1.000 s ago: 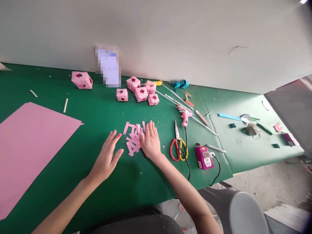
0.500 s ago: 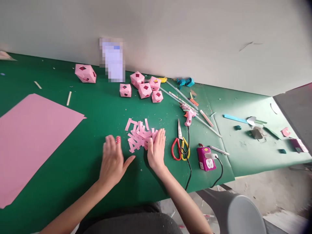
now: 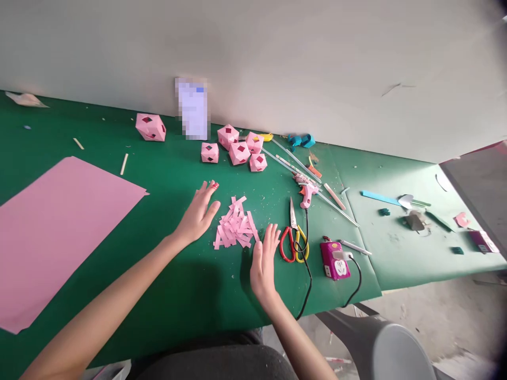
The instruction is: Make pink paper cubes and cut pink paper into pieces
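A loose heap of pink paper strips (image 3: pixel 234 228) lies on the green tabletop (image 3: pixel 158 285) in front of me. My left hand (image 3: pixel 199 211) is to the left of the heap, fingers stretched and thumb apart, holding nothing. On the heap's right side, my right hand (image 3: pixel 264 264) has its fingers extended beside the nearest strip; it grips nothing, and whether it touches that strip I cannot tell. Scissors (image 3: pixel 293 235) with one red and one yellow handle lie right of my right hand. Behind the heap sit several folded pink paper shapes (image 3: pixel 239 153) with diamond-shaped holes.
Large pink paper (image 3: pixel 71 232) covers the left. A pink glue gun (image 3: pixel 308 194), clear glue sticks (image 3: pixel 336 207) and a purple power socket (image 3: pixel 335 260) with a cord are to the right. A yellow cutter (image 3: pixel 263 137) lies near the wall. A grey stool (image 3: pixel 400 351) stands below.
My left hand has moved forward and right, up to the heap's left side. My right hand has drawn back slightly to the right. The strips are gathered into a tighter heap.
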Motion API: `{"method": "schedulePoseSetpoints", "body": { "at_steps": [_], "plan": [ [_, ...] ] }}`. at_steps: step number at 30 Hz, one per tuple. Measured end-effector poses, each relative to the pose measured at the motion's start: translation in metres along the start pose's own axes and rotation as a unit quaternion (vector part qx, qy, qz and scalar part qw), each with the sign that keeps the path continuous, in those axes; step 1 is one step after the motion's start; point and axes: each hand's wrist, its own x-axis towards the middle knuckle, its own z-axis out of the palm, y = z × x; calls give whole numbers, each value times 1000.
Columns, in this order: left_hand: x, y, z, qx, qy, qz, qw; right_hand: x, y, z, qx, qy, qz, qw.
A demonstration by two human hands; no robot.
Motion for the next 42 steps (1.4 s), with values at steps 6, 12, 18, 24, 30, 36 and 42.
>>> {"method": "schedulePoseSetpoints", "body": {
  "at_steps": [6,12,18,24,30,36,42],
  "plan": [
    [19,38,62,-41,-117,59,991,4,15,15,-79,-12,-47,996],
    [-12,36,35,-144,-131,37,980,-3,11,9,-178,-58,-193,963],
    [-26,17,24,-27,-110,75,991,43,4,10,-237,-67,-175,953],
    [-18,23,39,55,-44,99,993,131,18,-12,-252,-58,-183,948],
    [-100,29,22,228,-46,121,965,144,12,-38,-211,-34,-163,963],
    [-141,36,38,285,-34,85,954,65,1,-33,-186,-129,-216,950],
    [-61,39,52,283,-33,79,955,72,13,-25,-220,-43,-172,959]
  ]
}}
